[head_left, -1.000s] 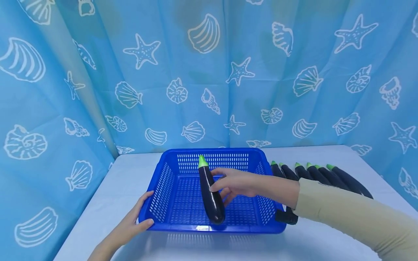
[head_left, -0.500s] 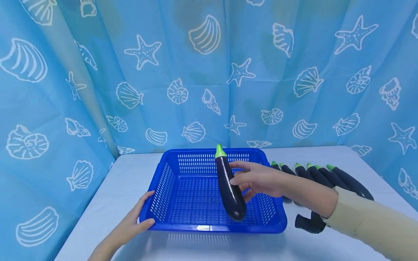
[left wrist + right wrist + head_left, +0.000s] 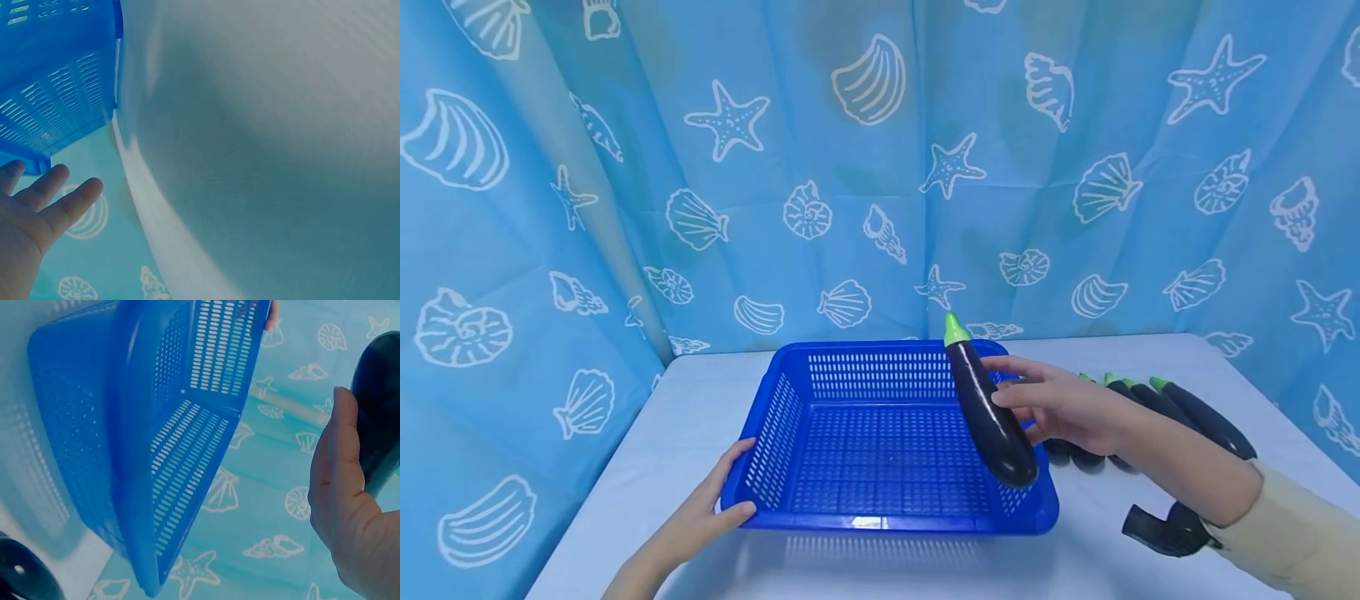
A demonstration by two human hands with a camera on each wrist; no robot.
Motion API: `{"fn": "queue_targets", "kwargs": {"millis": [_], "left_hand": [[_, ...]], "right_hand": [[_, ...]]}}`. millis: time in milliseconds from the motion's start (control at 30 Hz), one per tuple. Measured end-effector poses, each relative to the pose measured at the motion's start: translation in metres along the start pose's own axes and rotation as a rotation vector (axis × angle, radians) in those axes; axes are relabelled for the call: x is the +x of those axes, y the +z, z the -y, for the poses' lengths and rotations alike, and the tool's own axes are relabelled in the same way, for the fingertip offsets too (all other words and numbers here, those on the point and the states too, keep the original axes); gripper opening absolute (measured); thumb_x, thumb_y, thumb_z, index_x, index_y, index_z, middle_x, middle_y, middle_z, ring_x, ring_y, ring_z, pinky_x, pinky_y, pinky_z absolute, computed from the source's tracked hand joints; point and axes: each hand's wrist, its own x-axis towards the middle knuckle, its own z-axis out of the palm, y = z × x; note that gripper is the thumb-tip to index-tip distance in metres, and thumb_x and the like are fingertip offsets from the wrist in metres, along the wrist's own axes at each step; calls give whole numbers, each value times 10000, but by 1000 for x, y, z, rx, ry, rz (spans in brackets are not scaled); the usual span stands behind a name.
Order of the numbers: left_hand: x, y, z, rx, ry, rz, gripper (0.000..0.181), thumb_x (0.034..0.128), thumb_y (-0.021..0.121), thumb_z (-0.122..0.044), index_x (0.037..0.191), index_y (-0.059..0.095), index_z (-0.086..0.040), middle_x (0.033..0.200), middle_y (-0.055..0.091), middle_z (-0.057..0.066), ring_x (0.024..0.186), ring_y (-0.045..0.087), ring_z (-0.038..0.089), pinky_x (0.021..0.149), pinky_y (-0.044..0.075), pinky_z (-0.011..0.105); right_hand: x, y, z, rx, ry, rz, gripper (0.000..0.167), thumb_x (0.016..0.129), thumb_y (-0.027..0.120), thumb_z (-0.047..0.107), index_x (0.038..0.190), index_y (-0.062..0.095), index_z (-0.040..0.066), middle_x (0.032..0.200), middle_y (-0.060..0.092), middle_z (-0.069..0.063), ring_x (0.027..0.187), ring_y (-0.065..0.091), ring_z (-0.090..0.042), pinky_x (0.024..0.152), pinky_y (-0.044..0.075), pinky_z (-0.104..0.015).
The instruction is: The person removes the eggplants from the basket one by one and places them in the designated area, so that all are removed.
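My right hand (image 3: pixel 1060 408) holds an eggplant (image 3: pixel 988 417) between thumb and fingers, above the right side of a blue plastic basket (image 3: pixel 887 521). Its green stem end points up and away, and the dark rounded end tilts down to the right. In the right wrist view, the eggplant (image 3: pixel 381 406) lies against the fingers of that hand (image 3: pixel 350 487). My left hand (image 3: pixel 700 508) rests at the basket's near left corner, with thumb and a fingertip touching the rim. The left wrist view shows straight, spread fingers (image 3: pixel 69 206) beside the basket wall (image 3: pixel 56 94).
Several more eggplants (image 3: pixel 1206 417) lie side by side on the white table (image 3: pixel 700 400) right of the basket, partly hidden by the right arm. A blue shell-print curtain (image 3: pixel 850 167) hangs behind and at the sides. A black device (image 3: pixel 1165 533) sits at the right wrist.
My right hand has carried the eggplant to the right and slightly upward, from over the middle of the basket to its right side. The left hand and the basket have stayed put.
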Motion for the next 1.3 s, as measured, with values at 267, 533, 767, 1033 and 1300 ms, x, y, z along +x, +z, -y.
{"fn": "queue_targets", "kwargs": {"millis": [267,533,767,1033,1300], "left_hand": [[-1,0,-1,-2,-10,3,757,876,553,-340,1450,89,-171,1487,68,268,1290,211,524,934,321,658],[0,1,-4,14,-30,-3,758,872,555,-351,1448,95,-174,1490,62,264,1290,207,527,934,310,668],[0,1,-3,21,-48,-2,769,867,555,-368,1451,91,-180,1495,58,254,1299,186,523,932,301,676],[1,0,-2,20,-43,3,767,874,550,-361,1451,81,-173,1499,45,250,1313,164,512,947,273,681],[-1,1,-4,9,-40,2,762,879,545,-350,1451,77,-168,1495,50,256,1305,184,516,945,285,675]], "right_hand": [[-10,-15,-10,-25,-12,-45,690,924,502,319,1461,112,132,1354,403,-202,1039,573,-272,864,470,-504],[-21,-23,-20,-144,-46,-194,669,932,499,309,1464,132,134,1338,391,-241,1018,572,-271,815,496,-472],[-33,-27,-29,-314,-36,-330,674,925,505,360,1463,160,146,1378,328,-271,1170,448,-414,827,457,-563],[-52,-47,-29,-635,-161,-543,623,926,506,355,1432,251,95,1280,424,-292,1069,509,-439,757,502,-549],[-66,-70,-36,-850,-188,-732,602,907,539,368,1385,344,57,1225,455,-302,1009,497,-453,660,515,-524]]}}
